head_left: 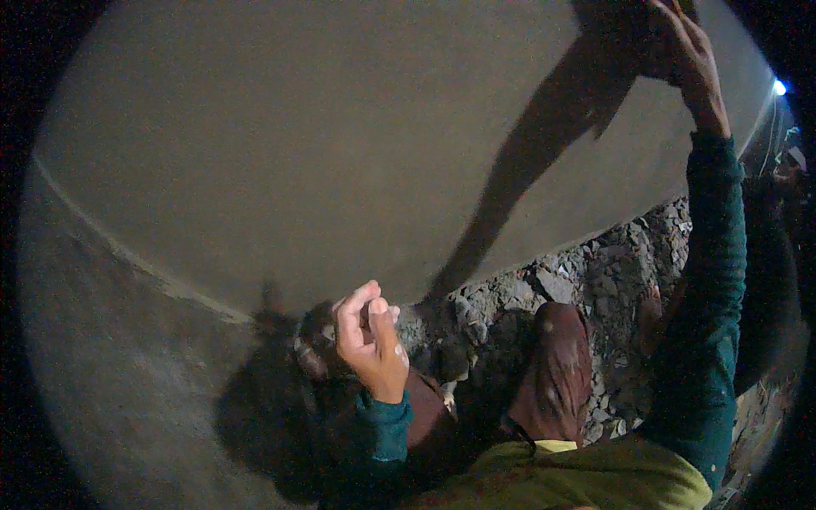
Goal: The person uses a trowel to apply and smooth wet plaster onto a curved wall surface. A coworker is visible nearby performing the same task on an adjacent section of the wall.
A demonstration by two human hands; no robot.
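Observation:
My right hand (693, 55) is stretched up to the top right, close against a smooth grey-brown plastered wall (297, 144). Its fingers are closed, and a thin yellowish edge (677, 7) shows between them. The rest of what it grips is lost in dark shadow and beyond the picture's edge. Low in the middle, my left hand (371, 348) is raised in front of the wall's lower edge. The fingers and thumb curl loosely toward each other with nothing visible in them. Pale smears mark the skin by the thumb.
Broken stone rubble (603, 276) lies along the wall's foot, around my bent knee (552, 365). At the left, a grey surface (144, 365) meets the wall along a pale curved line. A bright lamp (780, 87) shines at the far right, with another person (792, 166) partly visible below it.

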